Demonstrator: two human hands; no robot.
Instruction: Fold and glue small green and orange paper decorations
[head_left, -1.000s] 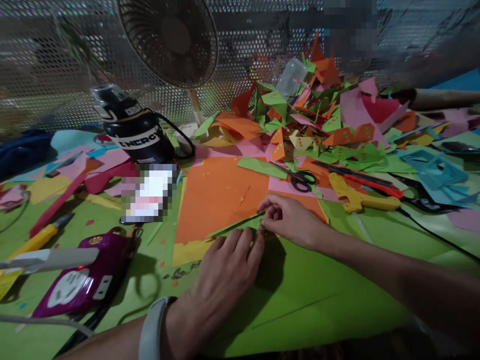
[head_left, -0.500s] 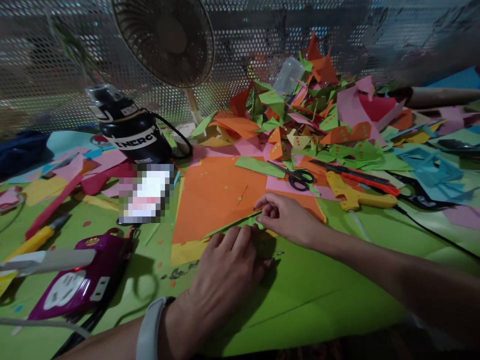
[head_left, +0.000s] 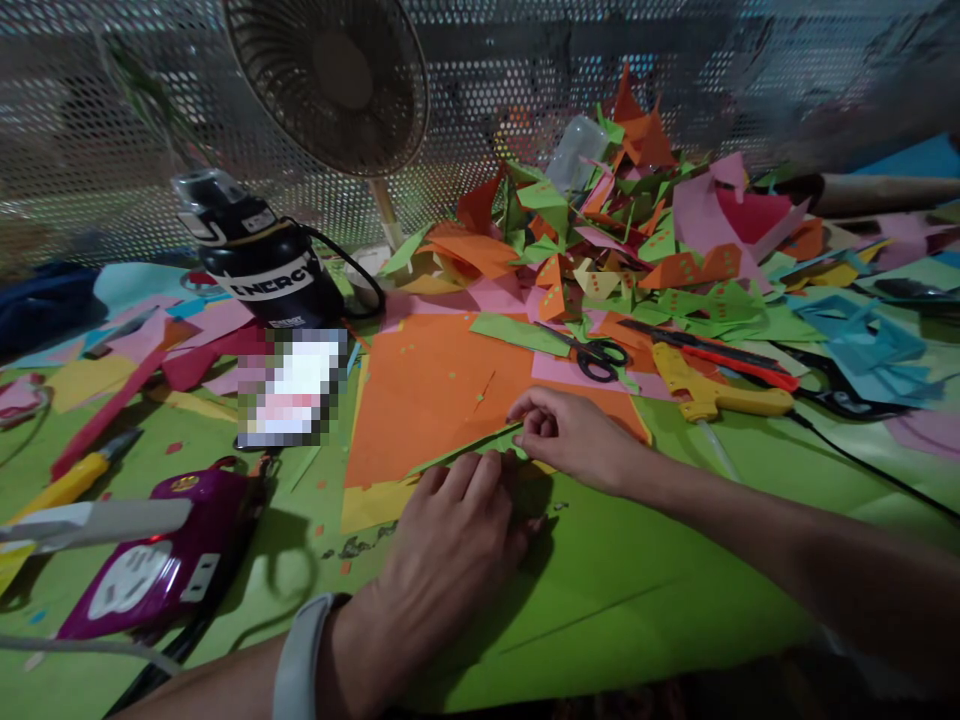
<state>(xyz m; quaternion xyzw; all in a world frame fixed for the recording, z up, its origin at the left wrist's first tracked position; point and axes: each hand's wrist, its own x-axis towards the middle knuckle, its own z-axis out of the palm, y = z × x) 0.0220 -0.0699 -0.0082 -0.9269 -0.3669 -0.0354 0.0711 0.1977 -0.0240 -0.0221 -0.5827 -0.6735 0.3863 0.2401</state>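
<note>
A thin green paper strip (head_left: pixel 457 456) lies slanted over the near edge of an orange sheet (head_left: pixel 427 390), which rests on a yellow one (head_left: pixel 365 508). My left hand (head_left: pixel 457 530), with a pale band on its wrist, has its curled fingers on the strip. At the strip's right end, my right hand (head_left: pixel 574 435) pinches the green paper between thumb and forefinger. Black scissors (head_left: pixel 600 358) and a longer green piece (head_left: pixel 521 333) lie beyond my hands, at the sheet's far right.
A yellow glue gun (head_left: pixel 697 390) and a red cutter (head_left: pixel 742 362) lie right. Paper scraps (head_left: pixel 555 210) are heaped behind. A black bottle (head_left: pixel 270 260), a blurred-out phone (head_left: pixel 296 390) and a purple power socket (head_left: pixel 169 550) stand or lie left; a fan (head_left: pixel 341 75) is behind.
</note>
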